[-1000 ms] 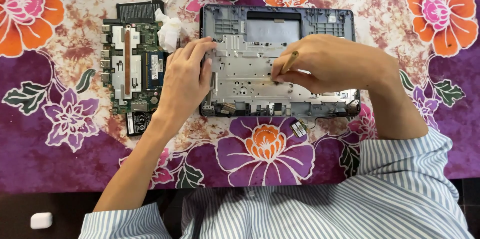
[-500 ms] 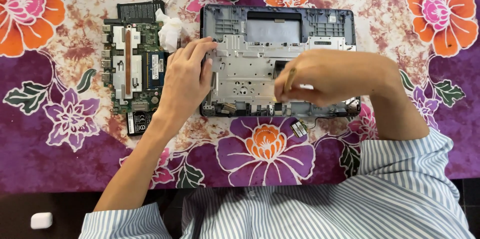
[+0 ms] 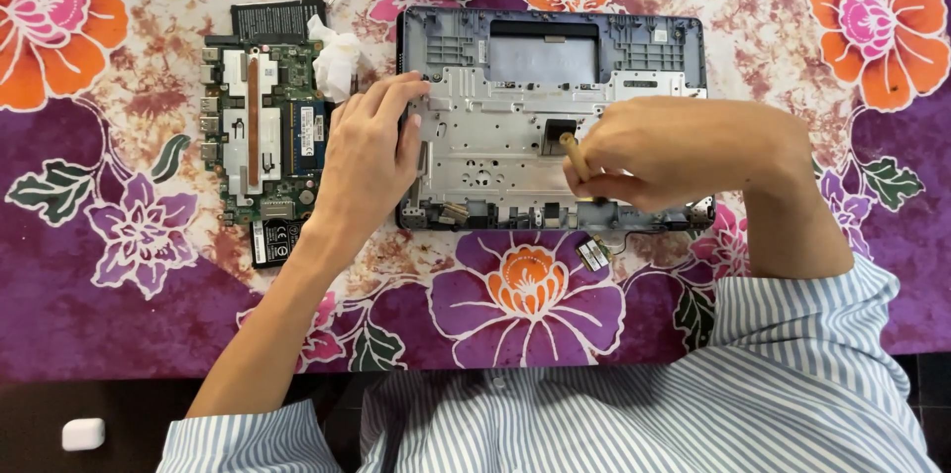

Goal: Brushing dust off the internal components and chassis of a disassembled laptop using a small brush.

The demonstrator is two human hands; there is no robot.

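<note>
The left hand (image 3: 369, 151) lies flat, steadying the laptop case (image 3: 515, 151); the right hand (image 3: 674, 151) grips a screwdriver (image 3: 573, 154) upright over it.

left hand (image 3: 371, 151) flat, palm down | right hand (image 3: 664, 151) curled (fingers pinched)

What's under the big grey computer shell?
The grey laptop shell lies on a flowery purple cloth. The left hand steadies its edge; the right hand covers part of it. What's directly beneath the shell is hidden.
</note>
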